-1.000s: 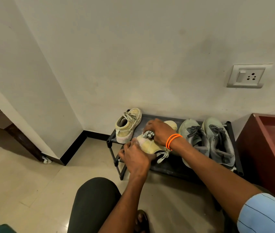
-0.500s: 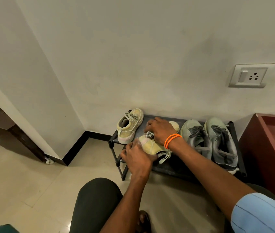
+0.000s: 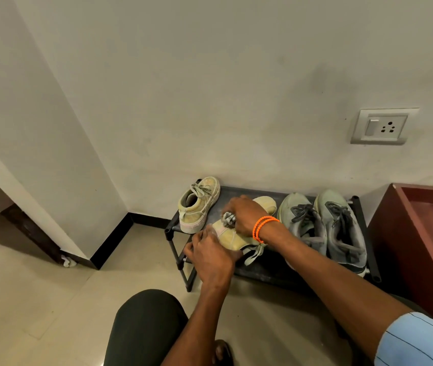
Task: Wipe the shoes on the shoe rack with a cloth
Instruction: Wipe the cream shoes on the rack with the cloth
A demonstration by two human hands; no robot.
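Plain off-white wall (image 3: 210,88) meets a pale tiled floor (image 3: 38,299); wall socket (image 3: 383,126) at right, reddish-brown cabinet (image 3: 405,247) below it. Low black shoe rack (image 3: 271,273) stands against the wall, beside the cabinet.

On the rack, right half: pair of grey-green sneakers (image 3: 326,225) with dark laces, side by side, toes to the wall. Left end: one yellow shoe (image 3: 199,204) upright, heel toward the camera.

Second yellow shoe (image 3: 236,236) lies between them, tipped, lace hanging over the rack's front.

Left hand (image 3: 211,256): grip clenched on the heel end of the tipped shoe. Right hand (image 3: 242,215), orange band (image 3: 263,228) at the wrist: grip closed around a small bunched grey cloth (image 3: 228,218), pressed against the shoe's upper.
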